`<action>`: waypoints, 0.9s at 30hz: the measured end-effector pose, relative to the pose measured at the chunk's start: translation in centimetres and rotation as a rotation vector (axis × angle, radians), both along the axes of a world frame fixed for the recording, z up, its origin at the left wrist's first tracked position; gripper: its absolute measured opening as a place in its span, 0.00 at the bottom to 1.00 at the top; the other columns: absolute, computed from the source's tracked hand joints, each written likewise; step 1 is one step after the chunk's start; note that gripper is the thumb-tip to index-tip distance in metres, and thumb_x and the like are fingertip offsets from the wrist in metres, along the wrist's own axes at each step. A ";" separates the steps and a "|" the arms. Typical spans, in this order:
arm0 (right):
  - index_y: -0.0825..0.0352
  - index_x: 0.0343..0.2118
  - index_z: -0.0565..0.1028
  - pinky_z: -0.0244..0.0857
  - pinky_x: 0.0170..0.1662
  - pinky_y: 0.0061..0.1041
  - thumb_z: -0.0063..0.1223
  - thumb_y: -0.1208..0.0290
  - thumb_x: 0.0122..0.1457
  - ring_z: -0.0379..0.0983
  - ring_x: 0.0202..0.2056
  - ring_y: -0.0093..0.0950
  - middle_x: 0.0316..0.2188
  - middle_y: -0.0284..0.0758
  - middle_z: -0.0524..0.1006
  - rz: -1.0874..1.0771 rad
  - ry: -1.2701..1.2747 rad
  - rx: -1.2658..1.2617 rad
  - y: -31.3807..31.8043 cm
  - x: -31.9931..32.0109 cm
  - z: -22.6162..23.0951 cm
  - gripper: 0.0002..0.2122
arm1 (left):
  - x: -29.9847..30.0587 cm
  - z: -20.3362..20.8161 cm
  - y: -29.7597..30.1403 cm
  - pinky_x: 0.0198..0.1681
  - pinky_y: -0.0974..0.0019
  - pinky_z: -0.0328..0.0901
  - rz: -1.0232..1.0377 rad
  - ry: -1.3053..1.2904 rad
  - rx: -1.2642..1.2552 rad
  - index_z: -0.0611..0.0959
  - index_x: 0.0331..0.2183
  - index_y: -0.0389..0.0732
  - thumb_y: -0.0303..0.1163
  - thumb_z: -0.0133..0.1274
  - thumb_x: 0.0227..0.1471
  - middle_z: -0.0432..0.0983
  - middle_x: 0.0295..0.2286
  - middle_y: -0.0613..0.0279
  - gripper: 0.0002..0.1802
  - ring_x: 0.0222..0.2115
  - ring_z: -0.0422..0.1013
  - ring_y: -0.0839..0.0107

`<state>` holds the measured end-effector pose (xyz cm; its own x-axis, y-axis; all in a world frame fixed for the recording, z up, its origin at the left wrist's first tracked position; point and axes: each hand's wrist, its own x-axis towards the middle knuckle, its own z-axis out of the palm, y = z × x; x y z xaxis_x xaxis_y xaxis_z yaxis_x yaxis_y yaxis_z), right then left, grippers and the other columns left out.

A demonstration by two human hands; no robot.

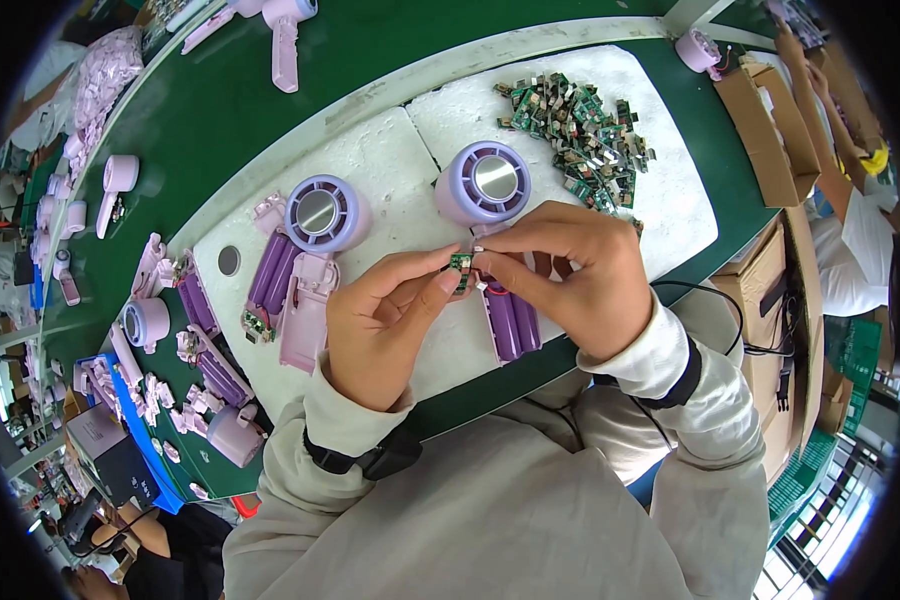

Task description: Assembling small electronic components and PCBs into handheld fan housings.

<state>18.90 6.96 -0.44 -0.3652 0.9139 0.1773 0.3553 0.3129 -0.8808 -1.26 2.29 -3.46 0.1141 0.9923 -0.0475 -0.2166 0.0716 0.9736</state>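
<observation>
My left hand (pixel 385 320) pinches a small green circuit board (pixel 460 262) between thumb and fingertips, above the white foam sheet. Close against the board's right edge, my right hand (pixel 580 270) has thumb and index finger closed on a small whitish plug (pixel 477 250), mostly hidden by the fingertips. Just below my hands lie purple cylindrical battery cells (pixel 510 322), joined to a lilac fan head (pixel 485 183) that sits beyond my fingers. Left of my left hand rests another opened fan, with its round head (pixel 322 213), purple cells (pixel 273 270) and pale pink handle shell (pixel 306 312).
A heap of green circuit boards (pixel 585 135) covers the foam's far right part. The foam sheet (pixel 390 145) lies on a green table (pixel 370 60). More fan parts (pixel 235 435) stand at left, beside a blue tray (pixel 142 440). Cardboard boxes (pixel 765 135) flank the right side; other people work nearby.
</observation>
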 end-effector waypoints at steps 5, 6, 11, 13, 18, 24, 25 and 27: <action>0.70 0.36 0.82 0.66 0.26 0.22 0.64 0.81 0.51 0.73 0.23 0.23 0.28 0.35 0.78 -0.012 -0.055 0.233 -0.4 -0.5 -0.1 0.08 | 0.3 0.4 -0.1 0.49 0.66 0.72 0.047 0.091 0.077 0.81 0.47 0.31 0.17 0.53 0.58 0.78 0.44 0.51 0.14 0.44 0.76 0.67; 0.70 0.35 0.82 0.67 0.26 0.23 0.64 0.81 0.51 0.73 0.23 0.25 0.28 0.35 0.78 0.002 -0.072 0.258 -0.3 -0.5 -0.1 0.08 | 0.4 0.5 -0.1 0.49 0.68 0.70 0.059 0.119 0.110 0.81 0.47 0.31 0.17 0.53 0.59 0.77 0.44 0.52 0.14 0.44 0.75 0.68; 0.70 0.33 0.80 0.69 0.28 0.26 0.63 0.81 0.50 0.75 0.25 0.29 0.27 0.36 0.77 0.043 -0.113 0.299 -0.2 -0.1 0.2 0.07 | 0.5 1.0 -0.3 0.48 0.69 0.70 0.076 0.185 0.128 0.82 0.47 0.32 0.17 0.53 0.58 0.78 0.44 0.52 0.14 0.44 0.75 0.69; 0.70 0.33 0.80 0.69 0.29 0.27 0.63 0.81 0.49 0.75 0.26 0.30 0.27 0.36 0.76 0.048 -0.113 0.295 -0.2 -0.1 0.4 0.07 | 0.6 1.0 -0.4 0.48 0.69 0.70 0.076 0.176 0.123 0.82 0.47 0.32 0.17 0.53 0.58 0.78 0.44 0.52 0.14 0.44 0.75 0.69; 0.70 0.32 0.80 0.69 0.29 0.28 0.63 0.82 0.48 0.75 0.27 0.32 0.26 0.36 0.76 0.097 -0.160 0.397 0.2 0.3 0.9 0.07 | 0.7 1.3 -0.3 0.47 0.70 0.71 0.074 0.307 0.185 0.83 0.46 0.34 0.17 0.54 0.58 0.78 0.43 0.52 0.14 0.43 0.76 0.68; 0.69 0.32 0.80 0.69 0.27 0.27 0.62 0.82 0.47 0.74 0.25 0.30 0.25 0.35 0.75 0.101 -0.118 0.394 0.4 0.6 0.9 0.07 | 1.0 1.4 -0.1 0.44 0.70 0.71 0.092 0.381 0.243 0.84 0.45 0.35 0.17 0.55 0.57 0.79 0.41 0.53 0.14 0.40 0.77 0.68; 0.69 0.32 0.80 0.69 0.27 0.27 0.62 0.82 0.47 0.74 0.25 0.30 0.25 0.35 0.75 0.096 -0.115 0.394 0.3 0.5 0.8 0.07 | 1.0 1.5 -0.1 0.43 0.70 0.71 0.106 0.389 0.251 0.84 0.45 0.36 0.17 0.55 0.56 0.79 0.40 0.53 0.14 0.39 0.77 0.68; 0.70 0.32 0.80 0.67 0.27 0.25 0.62 0.83 0.48 0.72 0.23 0.28 0.24 0.34 0.73 0.064 -0.096 0.298 0.0 0.1 0.7 0.07 | 1.0 1.7 -0.1 0.42 0.70 0.72 0.119 0.402 0.261 0.85 0.45 0.37 0.17 0.56 0.56 0.79 0.40 0.54 0.14 0.38 0.77 0.68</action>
